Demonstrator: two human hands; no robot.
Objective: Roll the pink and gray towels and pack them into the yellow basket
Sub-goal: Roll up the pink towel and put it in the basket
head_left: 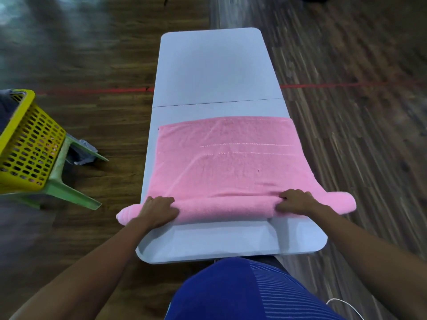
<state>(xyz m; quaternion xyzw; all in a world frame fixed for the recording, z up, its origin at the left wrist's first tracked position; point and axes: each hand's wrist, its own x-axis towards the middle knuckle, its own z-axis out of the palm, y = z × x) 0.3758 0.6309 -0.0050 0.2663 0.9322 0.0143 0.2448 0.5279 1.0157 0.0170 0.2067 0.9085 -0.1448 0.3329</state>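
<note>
A pink towel (228, 158) lies spread across the near half of a long white table (215, 65). Its near edge is rolled into a thick tube that sticks out past both sides of the table. My left hand (158, 210) grips the roll near its left end, fingers curled over the top. My right hand (294, 202) grips the roll toward its right end the same way. The yellow basket (27, 139) stands tilted at the far left on a green plastic stool (69, 190). Some gray cloth (7, 107) shows inside the basket's top.
The table stands on a dark wooden floor with a red line (92, 90) across it. A gray cloth (83, 153) lies under the green stool. The far half of the table is bare. A white cable (344, 303) lies near my right arm.
</note>
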